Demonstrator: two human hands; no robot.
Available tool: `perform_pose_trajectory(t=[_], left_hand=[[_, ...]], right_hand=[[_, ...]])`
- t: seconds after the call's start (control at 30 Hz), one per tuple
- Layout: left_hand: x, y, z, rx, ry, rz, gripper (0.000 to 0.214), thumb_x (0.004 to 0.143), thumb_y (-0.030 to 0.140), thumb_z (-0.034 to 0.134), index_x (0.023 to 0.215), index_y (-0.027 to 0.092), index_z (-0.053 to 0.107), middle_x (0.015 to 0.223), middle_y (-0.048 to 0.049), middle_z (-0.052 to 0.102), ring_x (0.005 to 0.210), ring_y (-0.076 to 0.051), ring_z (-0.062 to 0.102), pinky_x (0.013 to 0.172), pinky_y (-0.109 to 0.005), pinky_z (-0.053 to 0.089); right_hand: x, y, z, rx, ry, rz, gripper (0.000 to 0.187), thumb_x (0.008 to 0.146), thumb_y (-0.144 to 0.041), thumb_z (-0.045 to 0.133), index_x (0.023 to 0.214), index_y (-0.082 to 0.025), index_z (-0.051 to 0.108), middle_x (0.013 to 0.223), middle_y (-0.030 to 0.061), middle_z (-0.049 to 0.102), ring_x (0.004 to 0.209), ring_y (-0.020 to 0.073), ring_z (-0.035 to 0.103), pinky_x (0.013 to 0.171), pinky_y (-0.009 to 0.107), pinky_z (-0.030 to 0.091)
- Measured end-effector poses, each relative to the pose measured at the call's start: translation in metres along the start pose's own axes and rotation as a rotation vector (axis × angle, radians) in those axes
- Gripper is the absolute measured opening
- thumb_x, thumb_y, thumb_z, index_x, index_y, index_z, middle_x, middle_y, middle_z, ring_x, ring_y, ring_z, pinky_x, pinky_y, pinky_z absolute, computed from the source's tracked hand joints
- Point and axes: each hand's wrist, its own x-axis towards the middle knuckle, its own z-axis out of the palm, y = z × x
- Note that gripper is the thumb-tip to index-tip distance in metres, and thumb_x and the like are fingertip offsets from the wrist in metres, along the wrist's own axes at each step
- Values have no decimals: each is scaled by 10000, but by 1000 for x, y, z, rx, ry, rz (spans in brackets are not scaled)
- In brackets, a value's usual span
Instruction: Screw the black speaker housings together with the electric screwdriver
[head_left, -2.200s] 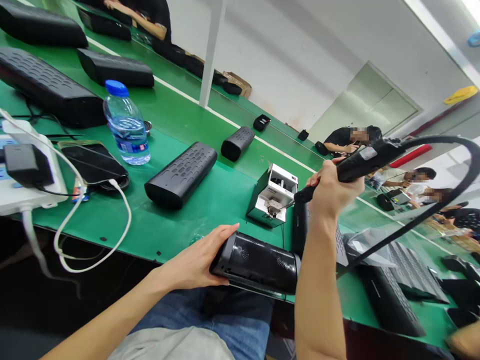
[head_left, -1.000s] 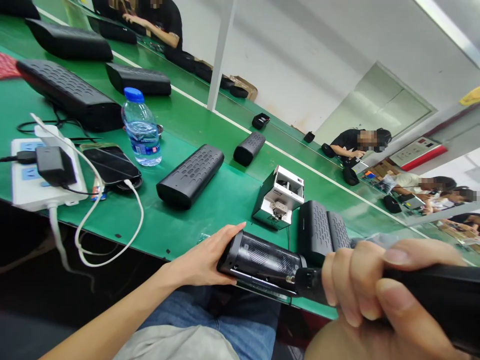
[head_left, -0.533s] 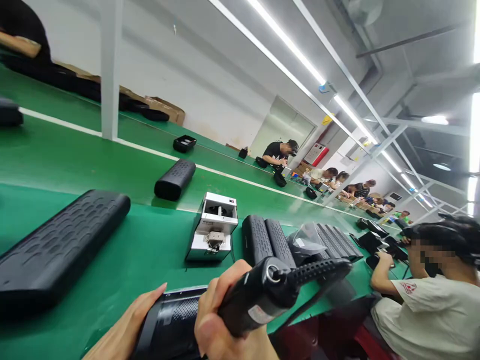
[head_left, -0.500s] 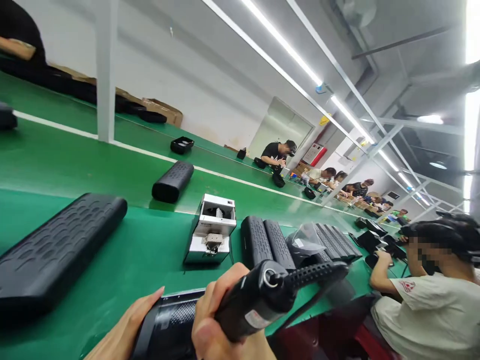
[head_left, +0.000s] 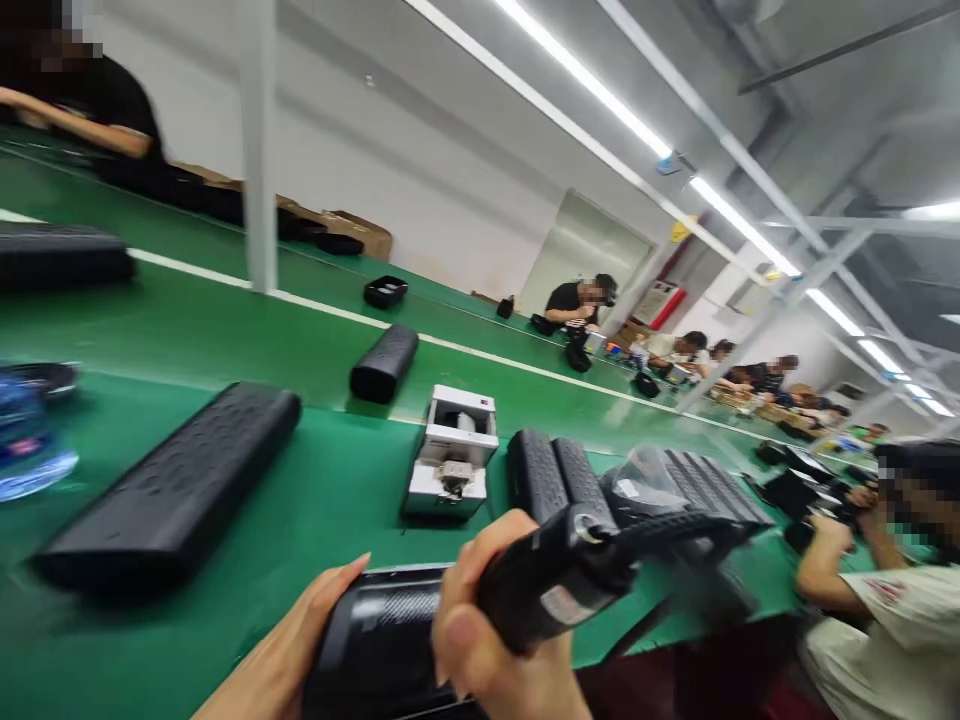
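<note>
Your left hand (head_left: 307, 630) is cupping the casing (head_left: 375, 640) by the table (head_left: 300, 520) edge; your right hand (head_left: 484, 640) is clenching the tool (head_left: 536, 590). Be bracing squarely.

Front of the corded tool (head_left: 536, 595) covered by the right grip (head_left: 487, 640).
The tool's tip is hidden, and its contact with the black housing (head_left: 375, 640) cannot be told; the label (head_left: 564, 605) is blurred past reading. The housing's right end is screened by the right grip, its lower part is cut off by the bottom edge, and most fingers of the left grip (head_left: 304, 635) are concealed. A clear bottle (head_left: 30, 450) and a black case (head_left: 60, 260) are cropped by the left edge, a co-worker (head_left: 892, 610) by the right. The cable (head_left: 667, 530) is smeared, and what is handled by the far workers (head_left: 574, 298) is too small to be told.
</note>
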Motion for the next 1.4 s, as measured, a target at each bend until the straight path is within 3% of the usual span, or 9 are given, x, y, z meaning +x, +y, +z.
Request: perform_pose_trajectory(t=[0.07,0.17,0.27,0.33,0.43,0.67,0.9,1.07,1.4], left_hand=[[0,14,-9,5,-63,9,1530,650,121,978,1850,573,144,1844,-53,535,1624,-476,620,1371,-597,543],[2,25,-18,-6,-135,-21,1675,630,86,1059,1871,567,42,1909,-95,414,1689,-513,526,1398,-656,494],[2,28,-19,-16,-157,-66,1723,614,78,1111,1873,578,46,1931,-103,362,1715,-519,483,1417,-682,459],[1,30,-19,-21,-145,-75,1711,621,35,1089,1879,564,56,1930,-110,359,1717,-515,480,1417,-681,462],[1,32,-19,-26,-131,-72,1703,640,29,1084,1875,568,41,1931,-117,350,1708,-509,496,1399,-672,495],[1,36,-24,1,-154,-57,1650,715,139,1109,1860,581,6,1937,-100,352,1747,-491,447,1419,-642,471],[3,36,-26,-13,-155,-54,1659,693,138,1116,1855,584,20,1918,-106,374,1723,-494,480,1402,-650,494],[3,36,-26,-22,-166,-55,1663,692,131,1120,1852,578,15,1914,-122,355,1714,-512,483,1409,-693,468],[4,41,-29,-9,-163,-66,1601,718,103,1082,1862,541,51,1914,-125,358,1704,-477,508,1400,-631,489]], right_hand=[[11,-30,0,25,-33,-19,340,1049,-520,851,1118,-287,613,620,-108,480,428,107,409,420,221,357],[43,-72,-5,71,121,-96,227,1093,-365,770,1291,-325,666,606,-125,469,406,95,364,424,185,362],[88,-87,-14,77,225,-256,220,961,-274,879,1123,-282,730,590,-118,505,383,91,399,427,201,437],[117,-77,-19,38,311,-346,255,881,-233,929,968,-258,691,582,-106,547,405,108,482,460,221,485],[149,-46,-27,-68,403,-369,269,871,-285,913,908,-247,649,579,-94,574,441,132,551,502,261,539],[171,2,-31,-179,423,-282,318,863,-385,903,988,-223,660,598,-80,611,432,162,585,459,284,525],[170,10,-34,-208,429,-236,331,848,-387,904,992,-225,654,596,-96,589,411,149,549,411,272,467],[164,-2,-35,-211,462,-275,297,845,-387,876,910,-245,623,575,-93,576,431,138,551,470,278,524],[188,6,-36,-204,480,-242,291,783,-385,842,922,-249,625,578,-89,593,403,174,582,401,292,480]])
